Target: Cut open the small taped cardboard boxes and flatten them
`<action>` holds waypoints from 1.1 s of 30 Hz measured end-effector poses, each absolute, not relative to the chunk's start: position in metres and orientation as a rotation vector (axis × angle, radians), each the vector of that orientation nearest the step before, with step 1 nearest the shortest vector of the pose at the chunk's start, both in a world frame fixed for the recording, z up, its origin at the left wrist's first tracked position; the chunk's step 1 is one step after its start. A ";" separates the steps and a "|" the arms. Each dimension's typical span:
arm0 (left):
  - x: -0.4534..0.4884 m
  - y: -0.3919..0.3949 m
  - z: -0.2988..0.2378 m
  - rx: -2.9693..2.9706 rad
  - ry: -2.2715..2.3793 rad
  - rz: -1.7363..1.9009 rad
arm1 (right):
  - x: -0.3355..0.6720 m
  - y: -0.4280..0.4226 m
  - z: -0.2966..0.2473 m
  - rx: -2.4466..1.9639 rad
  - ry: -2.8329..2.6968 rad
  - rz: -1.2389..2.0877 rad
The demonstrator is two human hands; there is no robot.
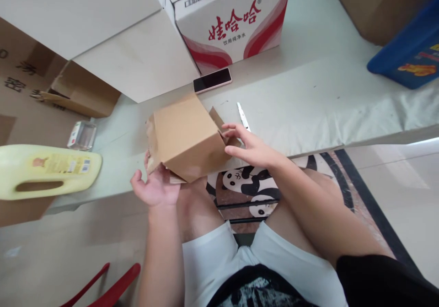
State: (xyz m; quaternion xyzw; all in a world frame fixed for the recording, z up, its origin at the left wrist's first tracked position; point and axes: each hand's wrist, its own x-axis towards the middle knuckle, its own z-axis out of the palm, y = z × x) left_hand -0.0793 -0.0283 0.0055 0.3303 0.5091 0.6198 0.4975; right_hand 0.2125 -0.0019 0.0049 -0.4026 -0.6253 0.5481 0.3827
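Note:
A small brown cardboard box [187, 128] is tilted at the near edge of the cloth-covered table, with flaps standing out at both ends. My left hand [156, 185] supports its left end, palm turned up; the thumb points away and the fingers are partly hidden behind the flap. At the other end, my right hand [248, 147] has its curled fingertips on the right flap, thumb beside the box edge. Just beyond that hand lies a slim white utility knife [243, 116]. A phone [212, 80] with a dark screen rests behind the box.
White cartons [137, 55] and a red-and-white carton [236, 28] stand at the back. On the left are a yellow jug [75, 169], a clear small container [82, 135] and a larger brown carton [20, 92]. A blue container [404, 46] stands right. Red chair parts [120, 286] show below.

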 end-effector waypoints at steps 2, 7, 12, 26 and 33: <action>-0.076 -0.028 0.006 0.788 1.248 1.534 | 0.209 -0.001 0.004 -0.985 -1.513 1.256; -0.065 -0.024 0.002 0.938 1.213 1.657 | 0.202 0.001 -0.001 -0.912 -1.493 1.106; -0.057 -0.019 -0.012 1.232 1.139 1.680 | 0.198 0.006 -0.013 -1.051 -1.758 1.013; -0.070 -0.025 -0.012 1.030 1.361 1.357 | 0.195 0.004 -0.016 -1.302 -1.561 0.687; -0.050 -0.020 -0.014 1.022 1.402 1.275 | 0.196 0.005 -0.012 -1.342 -1.406 0.718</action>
